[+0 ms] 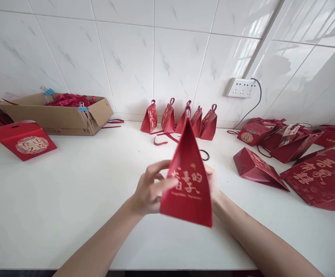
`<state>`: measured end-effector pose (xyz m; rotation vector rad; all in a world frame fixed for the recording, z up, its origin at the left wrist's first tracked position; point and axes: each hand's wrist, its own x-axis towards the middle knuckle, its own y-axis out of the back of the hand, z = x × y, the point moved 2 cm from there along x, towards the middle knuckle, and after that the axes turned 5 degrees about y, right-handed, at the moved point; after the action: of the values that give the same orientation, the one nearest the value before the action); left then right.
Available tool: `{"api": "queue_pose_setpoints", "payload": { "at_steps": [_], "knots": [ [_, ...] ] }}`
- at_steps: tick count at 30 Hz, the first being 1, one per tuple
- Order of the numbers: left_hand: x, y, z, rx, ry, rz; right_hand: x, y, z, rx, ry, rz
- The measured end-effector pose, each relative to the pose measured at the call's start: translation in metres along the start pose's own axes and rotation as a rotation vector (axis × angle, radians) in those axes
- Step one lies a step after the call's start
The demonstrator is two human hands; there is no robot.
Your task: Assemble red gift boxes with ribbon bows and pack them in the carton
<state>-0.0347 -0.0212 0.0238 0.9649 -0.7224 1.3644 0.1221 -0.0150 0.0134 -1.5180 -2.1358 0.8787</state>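
A red triangular gift box (pixel 187 207) with pale gold lettering is held upright above the table in front of me. My left hand (pixel 152 188) grips its left edge, thumb across the lettered face and fingers behind. Against the right edge is my right hand (pixel 212 181), blurred and mostly covered by the box; it appears to hold the box from that side. A small ribbon loop tops the box. Beyond it, several similar boxes with ribbon loops (pixel 167 119) stand in a row along the wall.
At the left is a cardboard carton (pixel 75 119) of red ribbons, with a red box (pixel 25 140) before it. More red boxes (pixel 320 177) lie at the right. Ribbon scraps (pixel 159 142) and a black ring (pixel 204 155) rest mid-table. A power strip (pixel 241 87) is on the wall.
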Motion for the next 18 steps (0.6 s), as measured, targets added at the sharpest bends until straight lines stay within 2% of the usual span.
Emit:
{"api": "queue_pose_setpoints", "payload": {
  "at_steps": [2, 3, 6, 8, 12, 18],
  "knots": [
    [0.005, 0.003, 0.000, -0.003, -0.026, 0.036, -0.001, -0.004, -0.006, -0.009, 0.070, -0.004],
    [0.009, 0.004, -0.001, -0.020, 0.047, 0.037, -0.001, -0.006, -0.009, -0.018, 0.109, -0.016],
    [0.014, 0.003, -0.009, -0.168, 0.463, -0.041, 0.000, -0.010, -0.016, -0.048, 0.205, -0.064],
    [0.012, 0.002, -0.013, -0.257, 0.628, -0.096, 0.000, -0.010, -0.018, -0.060, 0.250, -0.081],
    [0.008, 0.000, -0.017, -0.205, 0.703, -0.158, -0.001, -0.009, -0.023, -0.131, 0.295, -0.091],
    [0.010, 0.000, -0.020, -0.273, 0.893, -0.229, -0.010, -0.021, -0.031, -0.306, 0.422, -0.233]
  ]
}}
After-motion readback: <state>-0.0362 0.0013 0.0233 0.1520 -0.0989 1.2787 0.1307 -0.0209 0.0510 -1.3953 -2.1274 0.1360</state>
